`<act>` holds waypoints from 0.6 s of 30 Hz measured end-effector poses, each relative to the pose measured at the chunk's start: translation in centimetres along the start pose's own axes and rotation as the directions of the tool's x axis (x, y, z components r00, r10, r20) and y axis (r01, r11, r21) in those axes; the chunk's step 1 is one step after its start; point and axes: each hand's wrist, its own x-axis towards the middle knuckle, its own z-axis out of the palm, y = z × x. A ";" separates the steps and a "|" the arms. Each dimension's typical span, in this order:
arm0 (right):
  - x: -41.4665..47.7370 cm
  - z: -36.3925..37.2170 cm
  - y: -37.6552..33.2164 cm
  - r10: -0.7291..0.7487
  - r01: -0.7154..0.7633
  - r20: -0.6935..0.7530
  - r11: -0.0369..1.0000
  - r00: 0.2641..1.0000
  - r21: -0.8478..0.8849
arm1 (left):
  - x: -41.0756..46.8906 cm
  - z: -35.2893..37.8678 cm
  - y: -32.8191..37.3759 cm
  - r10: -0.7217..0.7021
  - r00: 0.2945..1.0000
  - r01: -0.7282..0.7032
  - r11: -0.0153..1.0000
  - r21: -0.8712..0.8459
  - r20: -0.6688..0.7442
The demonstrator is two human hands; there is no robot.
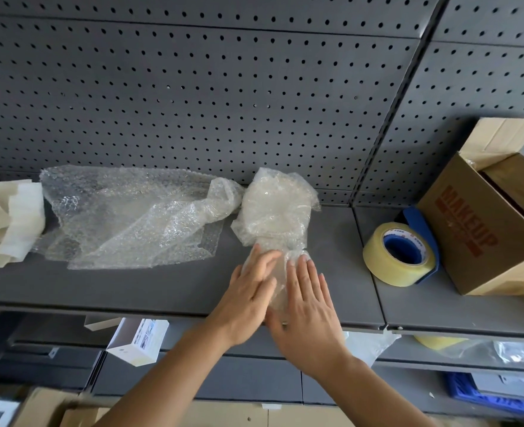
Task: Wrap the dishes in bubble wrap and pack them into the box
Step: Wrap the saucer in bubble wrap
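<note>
A dish wrapped in bubble wrap [275, 208] lies on the grey shelf [162, 288], its loose wrap tail reaching toward the front edge. My left hand [248, 298] and my right hand [308, 303] lie flat with straight fingers on either side of that tail, pressing it between them. A crumpled loose sheet of bubble wrap [131, 217] is spread out to the left of the dish. The open cardboard box [482, 223] printed MAKEUP stands at the right end of the shelf. What sort of dish is inside the wrap cannot be made out.
A roll of clear packing tape [401, 254] on a blue dispenser sits between the dish and the box. Folded pale foam sheets [11, 223] lie at the far left. A grey pegboard wall [193, 87] backs the shelf. Lower shelves hold a small white box [139, 340] and cartons.
</note>
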 end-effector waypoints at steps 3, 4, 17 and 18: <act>0.1 -0.1 -0.1 -0.002 0.004 0.032 0.998 0.999 -0.062 | -0.1 0.4 0.0 -0.034 0.981 0.002 0.986 -0.164 -0.191; 0.1 -0.2 -0.2 -0.007 0.009 0.037 0.998 0.999 -0.069 | -0.1 0.7 -0.2 -0.043 0.968 0.003 0.987 -0.161 -0.248; 0.2 -0.7 -0.6 0.018 -0.009 0.111 0.997 0.994 -0.079 | -2.9 3.2 -1.7 0.185 0.882 0.021 0.904 0.428 -0.434; 0.1 -0.7 -0.7 0.021 -0.012 0.105 0.996 0.994 -0.083 | -3.4 3.4 -1.3 0.158 0.937 0.005 0.887 0.462 -0.313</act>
